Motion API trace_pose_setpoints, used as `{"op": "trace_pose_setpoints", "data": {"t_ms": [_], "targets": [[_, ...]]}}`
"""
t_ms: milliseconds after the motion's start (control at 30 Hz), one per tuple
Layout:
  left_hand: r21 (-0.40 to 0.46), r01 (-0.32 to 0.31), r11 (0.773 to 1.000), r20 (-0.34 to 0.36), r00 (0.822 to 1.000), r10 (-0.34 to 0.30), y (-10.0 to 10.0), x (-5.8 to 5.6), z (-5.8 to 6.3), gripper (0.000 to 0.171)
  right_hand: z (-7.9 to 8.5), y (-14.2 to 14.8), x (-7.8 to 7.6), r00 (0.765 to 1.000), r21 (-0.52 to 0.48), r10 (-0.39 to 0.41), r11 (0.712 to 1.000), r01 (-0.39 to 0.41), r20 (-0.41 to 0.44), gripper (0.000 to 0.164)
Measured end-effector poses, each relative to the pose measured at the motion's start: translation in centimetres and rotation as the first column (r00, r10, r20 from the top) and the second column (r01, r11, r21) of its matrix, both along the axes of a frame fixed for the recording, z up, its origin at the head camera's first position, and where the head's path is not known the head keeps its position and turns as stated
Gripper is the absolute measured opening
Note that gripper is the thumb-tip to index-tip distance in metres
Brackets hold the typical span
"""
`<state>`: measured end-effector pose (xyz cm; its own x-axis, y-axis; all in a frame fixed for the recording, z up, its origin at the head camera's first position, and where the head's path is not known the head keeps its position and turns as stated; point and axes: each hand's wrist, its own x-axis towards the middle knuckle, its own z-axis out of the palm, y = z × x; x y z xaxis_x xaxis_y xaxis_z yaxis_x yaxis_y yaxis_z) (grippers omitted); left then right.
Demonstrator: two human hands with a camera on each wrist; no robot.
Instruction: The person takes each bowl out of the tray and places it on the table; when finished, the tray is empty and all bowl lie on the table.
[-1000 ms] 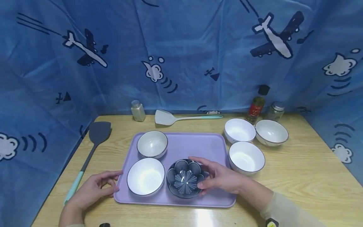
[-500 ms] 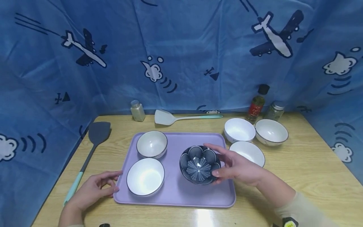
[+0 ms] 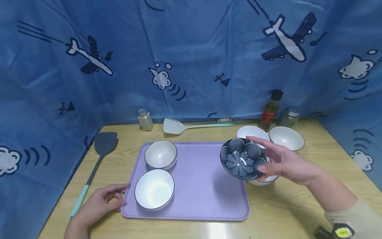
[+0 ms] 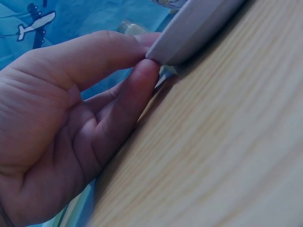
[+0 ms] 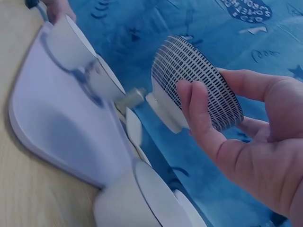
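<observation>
My right hand [image 3: 285, 164] grips a dark blue bowl [image 3: 238, 159] with a petal-patterned inside, held up over the right end of the lilac tray [image 3: 200, 212]. In the right wrist view the bowl [image 5: 189, 85] is tilted; its outside carries small dark dashes above a plain white foot. At the tray's left edge, my left hand [image 3: 102, 202] pinches the rim between thumb and fingers, as the left wrist view shows on the tray [image 4: 194, 33]. Two white bowls with dark rims stand on the tray's left side, a nearer one [image 3: 154, 190] and a farther one [image 3: 161, 154].
Right of the tray stand a white bowl [image 3: 250, 132], another bowl [image 3: 286, 137] and a partly hidden bowl [image 3: 264, 181]. Behind are a red-labelled bottle [image 3: 270, 111], a jar [image 3: 289, 118], a white spatula [image 3: 174, 126] and a shaker [image 3: 145, 120]. A dark turner [image 3: 105, 144] lies left.
My right hand has lifted the dark blue bowl off the tray and carried it rightward and away from me, toward the bowls on the right. My left hand has stayed at the tray's edge.
</observation>
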<state>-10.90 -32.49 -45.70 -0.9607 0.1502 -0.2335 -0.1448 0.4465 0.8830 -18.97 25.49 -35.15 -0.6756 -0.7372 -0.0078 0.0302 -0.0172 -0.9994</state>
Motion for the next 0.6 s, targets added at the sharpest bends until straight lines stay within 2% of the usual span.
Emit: {"op": "trace_pose_setpoints", "data": {"t_ms": [200, 400, 500, 600], "targets": [[0.015, 0.023, 1.0, -0.031, 0.999, -0.022, -0.1, 0.1, -0.3, 0.059, 0.3, 2.9, -0.4, 1.0, 0.003, 0.017, 1.0, -0.017, -0.011, 0.082], [0.013, 0.032, 0.999, -0.03, 0.999, -0.031, -0.3, 0.0, -0.3, 0.059, -0.5, 6.2, -0.3, 1.0, 0.007, 0.021, 1.0, -0.021, 0.006, 0.083], [0.004, 0.037, 0.999, -0.031, 0.999, -0.037, -0.3, 0.0, -0.3, 0.059, -0.7, 7.8, -0.2, 1.0, 0.02, -0.008, 1.0, 0.008, -0.002, 0.082], [-0.002, 0.026, 1.0, -0.022, 0.999, -0.026, -0.3, 0.0, -0.3, 0.059, -0.9, 9.4, 0.1, 0.998, 0.083, -0.063, 0.995, 0.064, -0.015, 0.08]]}}
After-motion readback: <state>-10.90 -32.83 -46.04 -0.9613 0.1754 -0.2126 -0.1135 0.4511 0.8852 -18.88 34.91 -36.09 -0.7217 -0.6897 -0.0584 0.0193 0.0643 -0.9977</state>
